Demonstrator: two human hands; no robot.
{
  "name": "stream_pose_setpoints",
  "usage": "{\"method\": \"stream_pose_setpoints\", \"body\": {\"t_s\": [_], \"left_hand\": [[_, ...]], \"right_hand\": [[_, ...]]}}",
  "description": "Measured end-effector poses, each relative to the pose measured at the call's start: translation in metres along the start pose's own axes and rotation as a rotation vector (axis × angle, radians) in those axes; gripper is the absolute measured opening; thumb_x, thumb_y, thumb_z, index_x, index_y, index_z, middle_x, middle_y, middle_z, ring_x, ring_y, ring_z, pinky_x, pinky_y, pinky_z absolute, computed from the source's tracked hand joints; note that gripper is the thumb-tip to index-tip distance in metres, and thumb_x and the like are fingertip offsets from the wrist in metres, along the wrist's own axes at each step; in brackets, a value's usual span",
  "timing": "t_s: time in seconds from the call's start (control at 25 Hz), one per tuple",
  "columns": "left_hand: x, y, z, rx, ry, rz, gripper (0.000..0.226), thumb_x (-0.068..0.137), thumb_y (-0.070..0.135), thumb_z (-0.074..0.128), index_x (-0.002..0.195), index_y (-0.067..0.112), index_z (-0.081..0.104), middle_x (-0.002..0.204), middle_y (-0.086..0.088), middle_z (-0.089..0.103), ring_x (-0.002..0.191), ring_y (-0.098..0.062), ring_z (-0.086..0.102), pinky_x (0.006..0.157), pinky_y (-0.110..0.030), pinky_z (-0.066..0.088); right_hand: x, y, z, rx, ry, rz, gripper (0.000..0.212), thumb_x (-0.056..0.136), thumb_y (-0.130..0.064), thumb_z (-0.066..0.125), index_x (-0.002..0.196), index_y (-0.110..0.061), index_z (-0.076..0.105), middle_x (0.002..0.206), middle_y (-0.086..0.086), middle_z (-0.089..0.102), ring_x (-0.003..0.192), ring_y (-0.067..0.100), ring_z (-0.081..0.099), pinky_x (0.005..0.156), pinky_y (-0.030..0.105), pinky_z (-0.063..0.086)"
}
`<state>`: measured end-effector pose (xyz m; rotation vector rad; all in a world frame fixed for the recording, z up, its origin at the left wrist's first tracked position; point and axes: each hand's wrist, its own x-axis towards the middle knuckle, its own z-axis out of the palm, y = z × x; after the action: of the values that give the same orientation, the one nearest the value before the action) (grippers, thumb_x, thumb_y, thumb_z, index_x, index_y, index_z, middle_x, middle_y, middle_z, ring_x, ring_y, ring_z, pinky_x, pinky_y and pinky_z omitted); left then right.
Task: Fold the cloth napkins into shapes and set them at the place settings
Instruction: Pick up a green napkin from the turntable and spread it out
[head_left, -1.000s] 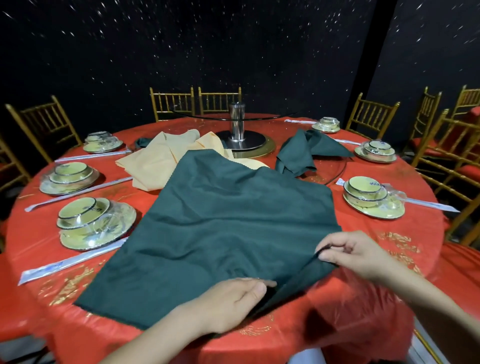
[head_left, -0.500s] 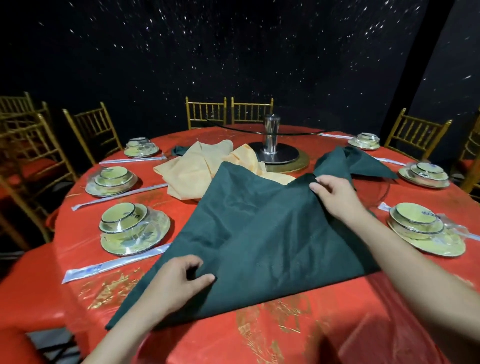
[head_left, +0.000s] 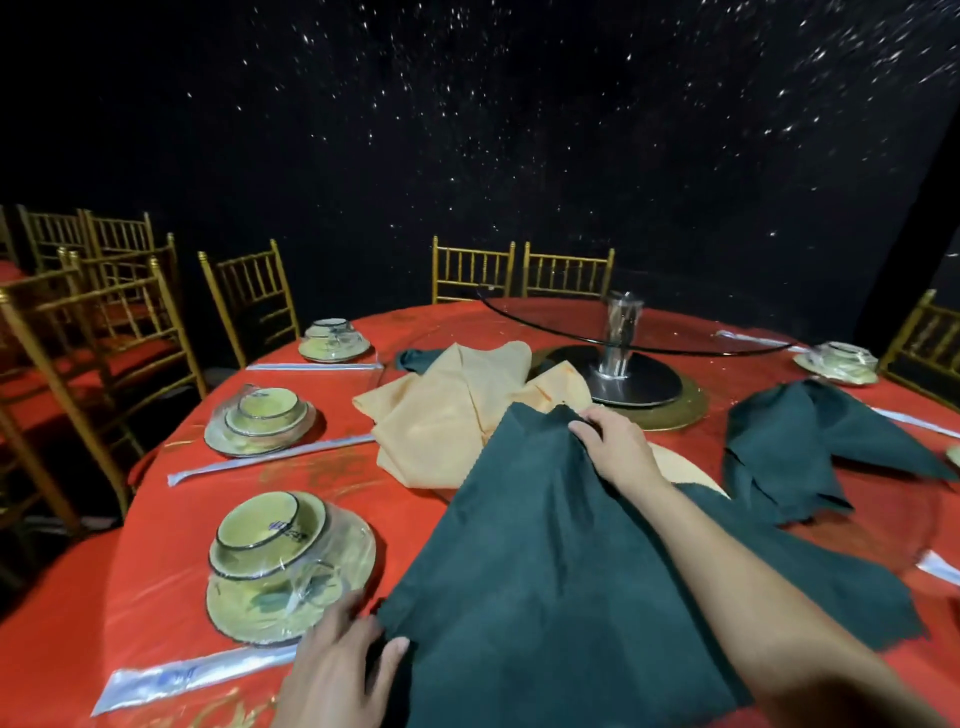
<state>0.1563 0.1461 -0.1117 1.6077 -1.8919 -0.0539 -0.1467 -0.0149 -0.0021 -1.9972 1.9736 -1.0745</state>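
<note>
The spread dark green cloth napkin is cut off below; a far green napkin is mostly hidden behind pale orange napkins.

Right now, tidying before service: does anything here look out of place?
Yes: peach napkins lie crumpled in a heap beside the turntable base, and a spare green napkin lies rumpled at right, neither folded nor at a setting.

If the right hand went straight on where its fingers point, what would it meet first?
The right hand would probably meet the pale orange cloth napkins, beyond the dark green cloth napkin it grips; depth unclear.
</note>
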Motion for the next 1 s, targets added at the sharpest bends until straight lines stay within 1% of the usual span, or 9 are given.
{"method": "stream_pose_setpoints", "body": {"t_s": [0.08,0.2,0.32,0.48,0.56,0.68,0.8,0.92,1.0], "left_hand": [[0.006,-0.009,0.002,-0.034,0.056,0.035,0.057,0.085,0.068,0.033,0.066,0.025,0.065,0.088,0.0,0.068,0.078,-0.004,0.062,0.064,-0.014,0.046],[0.009,-0.014,-0.001,-0.038,0.06,0.035,0.044,0.089,0.068,0.023,0.08,0.035,0.05,0.072,0.009,0.061,0.08,-0.003,0.051,0.06,-0.007,0.035],[0.009,-0.017,0.003,-0.087,0.051,0.069,0.015,0.082,0.05,0.051,0.091,0.038,0.049,0.072,0.012,0.058,0.075,-0.001,0.05,0.062,-0.003,0.035],[0.007,-0.009,0.006,-0.096,-0.085,-0.047,0.085,0.055,0.011,0.085,0.123,0.044,0.047,0.097,0.009,0.06,0.081,-0.002,0.062,0.072,-0.004,0.036],[0.001,-0.008,0.008,-0.07,-0.005,-0.08,0.082,0.039,0.005,0.088,0.112,0.026,0.058,0.088,0.006,0.067,0.068,-0.007,0.063,0.061,-0.013,0.04],[-0.001,-0.011,0.009,0.02,0.005,-0.018,0.053,0.056,0.023,0.079,0.102,0.029,0.053,0.082,-0.002,0.065,0.06,-0.021,0.066,0.047,-0.017,0.041],[0.002,-0.009,0.0,0.065,0.122,0.043,0.027,0.072,0.041,0.048,0.088,0.026,0.064,0.09,-0.005,0.061,0.071,-0.03,0.06,0.063,-0.028,0.04],[0.0,0.024,-0.008,-0.098,0.16,0.275,0.034,0.088,0.052,0.042,0.086,0.028,0.066,0.099,0.008,0.059,0.087,-0.011,0.053,0.08,-0.019,0.039],[-0.008,0.05,-0.003,-0.088,0.045,0.523,0.037,0.09,0.059,0.037,0.089,0.034,0.064,0.092,0.021,0.059,0.083,0.003,0.055,0.077,-0.006,0.04]], "right_hand": [[0.016,-0.003,0.016,-0.045,0.018,-0.017,0.017,0.095,-0.032,0.051,0.092,-0.02,0.063,0.102,0.004,0.063,0.101,0.03,0.057,0.082,0.039,0.045],[0.033,-0.005,0.039,-0.121,0.014,-0.037,0.022,0.095,-0.032,0.05,0.095,-0.015,0.064,0.108,0.004,0.061,0.102,0.027,0.054,0.086,0.038,0.04],[0.04,0.0,0.053,-0.185,-0.047,-0.013,0.023,0.096,-0.038,0.046,0.097,-0.021,0.061,0.111,0.002,0.057,0.096,0.026,0.055,0.094,0.042,0.037],[0.038,-0.002,0.051,-0.219,0.013,-0.024,0.03,0.092,-0.043,0.053,0.113,-0.022,0.051,0.114,0.003,0.055,0.098,0.027,0.055,0.094,0.041,0.036],[0.027,-0.006,0.04,-0.212,0.043,-0.008,0.047,0.088,-0.049,0.056,0.126,-0.025,0.043,0.122,0.002,0.05,0.108,0.027,0.051,0.097,0.042,0.036],[-0.018,0.004,0.01,-0.06,0.07,-0.025,0.058,0.086,-0.049,0.059,0.134,-0.023,0.04,0.131,0.001,0.045,0.121,0.022,0.044,0.102,0.04,0.031],[-0.092,0.039,-0.035,-0.075,0.129,-0.205,0.048,0.085,-0.052,0.058,0.123,-0.023,0.053,0.122,-0.002,0.053,0.114,0.015,0.048,0.098,0.034,0.03],[-0.16,0.09,-0.072,-0.233,0.164,-0.331,0.039,0.087,-0.062,0.042,0.107,-0.031,0.054,0.111,-0.003,0.06,0.104,0.012,0.051,0.092,0.029,0.031],[-0.193,0.122,-0.084,-0.38,0.158,-0.415,0.038,0.09,-0.062,0.038,0.1,-0.03,0.054,0.102,0.001,0.066,0.097,0.015,0.053,0.085,0.032,0.034]]}}
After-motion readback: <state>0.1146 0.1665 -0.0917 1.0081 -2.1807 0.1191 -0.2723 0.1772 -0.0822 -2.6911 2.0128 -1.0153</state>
